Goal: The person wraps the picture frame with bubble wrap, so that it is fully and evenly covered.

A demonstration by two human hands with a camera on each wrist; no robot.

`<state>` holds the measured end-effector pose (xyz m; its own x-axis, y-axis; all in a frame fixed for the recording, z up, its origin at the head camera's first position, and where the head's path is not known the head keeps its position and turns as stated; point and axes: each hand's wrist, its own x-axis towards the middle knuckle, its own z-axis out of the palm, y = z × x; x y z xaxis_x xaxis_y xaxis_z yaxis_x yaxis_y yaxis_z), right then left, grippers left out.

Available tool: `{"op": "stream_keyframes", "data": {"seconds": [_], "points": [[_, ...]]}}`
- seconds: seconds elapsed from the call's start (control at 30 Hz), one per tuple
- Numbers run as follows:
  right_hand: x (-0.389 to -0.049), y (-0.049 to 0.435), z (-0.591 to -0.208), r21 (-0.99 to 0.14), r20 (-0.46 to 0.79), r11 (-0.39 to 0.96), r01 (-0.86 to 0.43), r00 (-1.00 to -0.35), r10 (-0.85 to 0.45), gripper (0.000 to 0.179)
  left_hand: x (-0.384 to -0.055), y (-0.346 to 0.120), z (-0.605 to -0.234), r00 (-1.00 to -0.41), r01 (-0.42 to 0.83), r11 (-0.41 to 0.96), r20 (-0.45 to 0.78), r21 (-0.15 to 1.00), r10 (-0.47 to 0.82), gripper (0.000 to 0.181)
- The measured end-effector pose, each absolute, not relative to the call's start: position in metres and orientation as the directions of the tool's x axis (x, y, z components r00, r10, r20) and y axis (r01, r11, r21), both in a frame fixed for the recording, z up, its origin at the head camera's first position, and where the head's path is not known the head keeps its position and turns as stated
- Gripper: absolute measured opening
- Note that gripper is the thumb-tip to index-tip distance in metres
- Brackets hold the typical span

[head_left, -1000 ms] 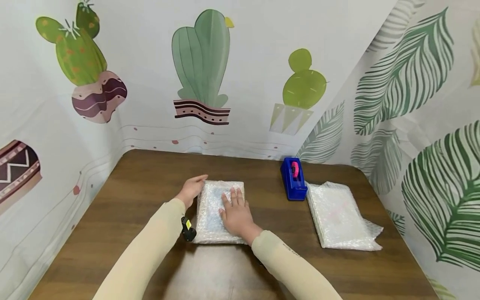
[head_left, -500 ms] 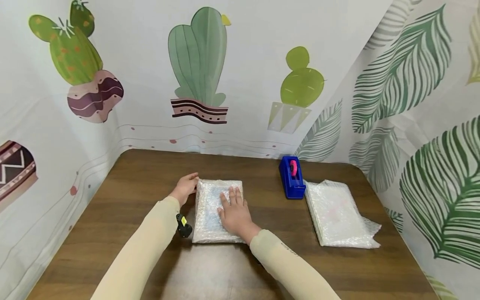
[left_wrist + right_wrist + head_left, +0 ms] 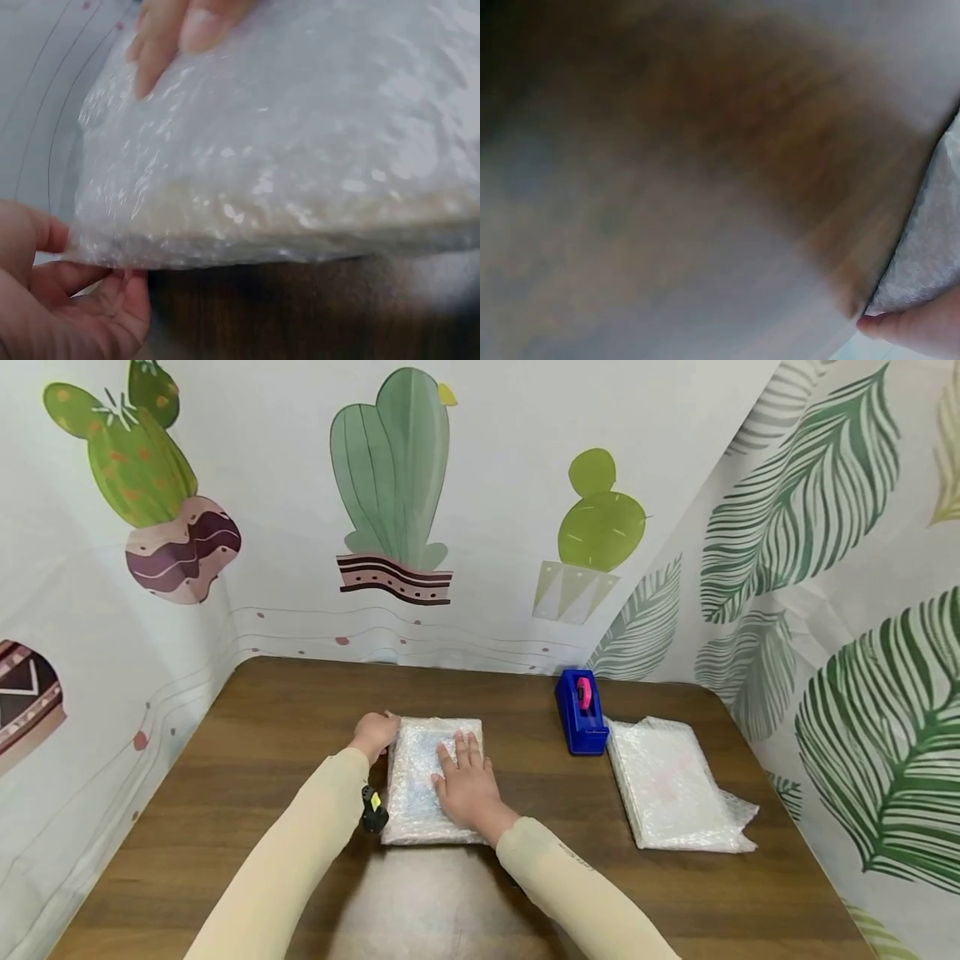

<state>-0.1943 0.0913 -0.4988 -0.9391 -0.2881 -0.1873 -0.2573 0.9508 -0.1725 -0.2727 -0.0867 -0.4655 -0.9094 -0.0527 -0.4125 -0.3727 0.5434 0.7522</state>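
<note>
A flat rectangular package in bubble wrap (image 3: 408, 814) lies on the table, with a bluish patch showing through its top. At its far left corner my left hand (image 3: 372, 732) pinches the wrap between thumb and fingers; the left wrist view shows that hand (image 3: 71, 300) at the package's corner (image 3: 105, 244). My right hand (image 3: 468, 787) rests on top of the package, its fingers straight and spread. Only a strip of the bubble wrap (image 3: 926, 255) and part of a finger (image 3: 911, 330) show in the right wrist view, which is blurred.
Right of the package, a second bubble-wrapped package (image 3: 671, 793) lies with a loose flap of wrap at its right side. Behind it stands a blue tape dispenser (image 3: 583, 718) with a pink core. The brown wooden table (image 3: 285, 718) meets a printed fabric backdrop (image 3: 502, 510) at the back.
My left hand drew slightly away from the package's far left corner, then came back and now pinches it. The right hand stays on top. The head view has shifted a little.
</note>
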Motion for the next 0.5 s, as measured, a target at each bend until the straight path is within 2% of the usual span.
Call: {"op": "stream_keyframes", "data": {"seconds": [0.1,0.27,0.37,0.43,0.5], "points": [[-0.194,0.092,-0.498,-0.189,-0.179,0.948,-0.256,-0.94,-0.29,0.058,-0.27,-0.082,-0.461,-0.931,-0.293,0.638,-0.365,0.713,-0.02,0.052],[-0.194,0.094,-0.496,-0.224,-0.165,0.942,-0.25,-0.943,-0.29,0.057,-0.262,-0.083,-0.461,-0.947,-0.179,0.624,-0.305,0.76,0.101,0.053],[-0.193,0.096,-0.495,-0.234,-0.168,0.938,-0.256,-0.94,-0.298,0.056,-0.244,-0.083,-0.467,-0.95,-0.04,0.652,-0.232,0.757,0.211,0.055],[-0.193,0.096,-0.496,-0.237,-0.173,0.935,-0.263,-0.936,-0.308,0.055,-0.226,-0.083,-0.472,-0.942,0.069,0.724,-0.194,0.686,0.273,0.067],[-0.194,0.096,-0.496,-0.238,-0.169,0.932,-0.273,-0.934,-0.316,0.055,-0.209,-0.081,-0.48,-0.935,0.184,0.803,-0.149,0.567,0.32,0.076]]}}
